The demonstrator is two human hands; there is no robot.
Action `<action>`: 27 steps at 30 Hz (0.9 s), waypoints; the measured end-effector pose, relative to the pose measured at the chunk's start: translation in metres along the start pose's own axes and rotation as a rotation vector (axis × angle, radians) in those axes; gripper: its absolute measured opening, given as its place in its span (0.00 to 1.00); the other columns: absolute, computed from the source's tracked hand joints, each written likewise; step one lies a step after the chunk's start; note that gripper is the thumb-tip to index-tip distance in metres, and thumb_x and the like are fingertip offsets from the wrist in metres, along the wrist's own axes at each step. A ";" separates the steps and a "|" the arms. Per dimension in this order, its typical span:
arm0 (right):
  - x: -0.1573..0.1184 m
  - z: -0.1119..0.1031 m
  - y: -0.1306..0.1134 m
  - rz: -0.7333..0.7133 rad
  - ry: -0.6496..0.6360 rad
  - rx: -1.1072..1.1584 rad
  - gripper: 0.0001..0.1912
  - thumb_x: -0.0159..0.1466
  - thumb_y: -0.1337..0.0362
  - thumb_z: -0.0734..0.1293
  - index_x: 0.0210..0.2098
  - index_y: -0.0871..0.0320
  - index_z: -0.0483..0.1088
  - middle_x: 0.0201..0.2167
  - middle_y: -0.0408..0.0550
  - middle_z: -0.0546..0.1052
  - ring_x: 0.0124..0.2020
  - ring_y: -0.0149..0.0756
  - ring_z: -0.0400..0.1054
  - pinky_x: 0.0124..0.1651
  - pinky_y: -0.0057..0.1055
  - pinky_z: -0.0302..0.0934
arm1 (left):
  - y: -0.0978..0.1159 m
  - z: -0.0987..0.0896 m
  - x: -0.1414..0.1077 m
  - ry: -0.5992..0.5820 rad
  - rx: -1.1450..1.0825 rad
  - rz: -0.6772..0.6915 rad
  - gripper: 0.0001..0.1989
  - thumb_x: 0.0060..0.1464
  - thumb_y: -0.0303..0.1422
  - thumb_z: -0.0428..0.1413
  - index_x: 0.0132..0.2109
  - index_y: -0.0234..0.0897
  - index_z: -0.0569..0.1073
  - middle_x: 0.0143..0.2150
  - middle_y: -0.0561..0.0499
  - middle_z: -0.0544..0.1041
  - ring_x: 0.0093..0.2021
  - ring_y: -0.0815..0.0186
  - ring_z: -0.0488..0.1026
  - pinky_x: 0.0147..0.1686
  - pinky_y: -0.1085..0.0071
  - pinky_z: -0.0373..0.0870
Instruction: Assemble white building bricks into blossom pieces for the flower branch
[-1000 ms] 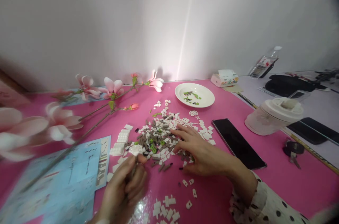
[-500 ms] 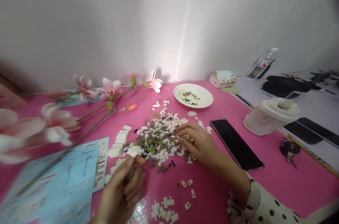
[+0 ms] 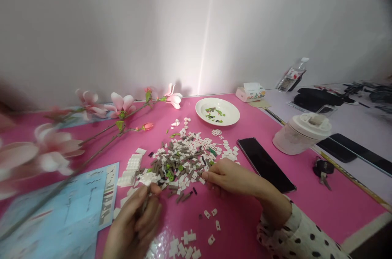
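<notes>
A mixed pile of small white, grey-brown and green building bricks (image 3: 180,161) spreads over the pink tabletop. My left hand (image 3: 137,214) is closed at the pile's near left side, around a grey-brown brick stem (image 3: 143,204) that shows between thumb and fingers. A white piece (image 3: 149,178) is at its fingertips; whether it is joined to the stem I cannot tell. My right hand (image 3: 226,175) rests at the pile's right edge with thumb and fingers drawn together. What it pinches, if anything, is hidden.
A white plate (image 3: 217,104) with green bits stands behind the pile. A phone (image 3: 266,165), a lidded cup (image 3: 301,134) and keys (image 3: 324,171) lie to the right. Artificial magnolia branches (image 3: 101,144) cross the left, above a blue instruction sheet (image 3: 61,210). Loose white bricks (image 3: 183,244) lie in front.
My right hand has drawn back slightly from the pile toward me, and its spread fingers have closed together. My left hand keeps its grip. The whole view has shifted a little.
</notes>
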State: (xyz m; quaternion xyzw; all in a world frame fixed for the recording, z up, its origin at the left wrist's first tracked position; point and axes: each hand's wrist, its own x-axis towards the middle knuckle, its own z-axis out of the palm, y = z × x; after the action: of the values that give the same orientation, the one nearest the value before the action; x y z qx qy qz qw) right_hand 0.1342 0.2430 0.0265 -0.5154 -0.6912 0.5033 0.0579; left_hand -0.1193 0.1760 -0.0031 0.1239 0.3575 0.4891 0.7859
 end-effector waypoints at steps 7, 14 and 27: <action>0.005 0.005 -0.011 -0.123 0.112 -0.059 0.18 0.65 0.60 0.63 0.21 0.60 0.68 0.19 0.41 0.71 0.21 0.28 0.63 0.26 0.24 0.54 | 0.002 0.001 -0.001 0.004 0.012 -0.024 0.16 0.46 0.44 0.67 0.35 0.36 0.78 0.14 0.64 0.49 0.16 0.76 0.39 0.11 0.81 0.47; 0.007 0.007 -0.013 -0.144 0.192 0.025 0.15 0.66 0.62 0.60 0.26 0.61 0.71 0.24 0.46 0.75 0.28 0.33 0.69 0.31 0.26 0.60 | 0.001 0.003 -0.001 0.024 -0.009 -0.008 0.15 0.44 0.42 0.68 0.34 0.35 0.80 0.14 0.64 0.52 0.16 0.76 0.38 0.12 0.79 0.43; 0.010 0.022 -0.008 -0.310 0.089 0.098 0.12 0.64 0.61 0.64 0.33 0.62 0.76 0.30 0.47 0.78 0.31 0.34 0.71 0.33 0.26 0.62 | -0.002 -0.002 0.001 -0.023 -0.005 0.029 0.13 0.51 0.42 0.64 0.35 0.36 0.79 0.13 0.63 0.52 0.15 0.76 0.39 0.11 0.80 0.46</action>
State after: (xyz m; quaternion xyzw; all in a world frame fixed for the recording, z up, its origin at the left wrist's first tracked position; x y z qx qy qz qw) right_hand 0.1115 0.2370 0.0174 -0.4206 -0.7337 0.4984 0.1905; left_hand -0.1196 0.1759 -0.0063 0.1329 0.3455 0.4998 0.7830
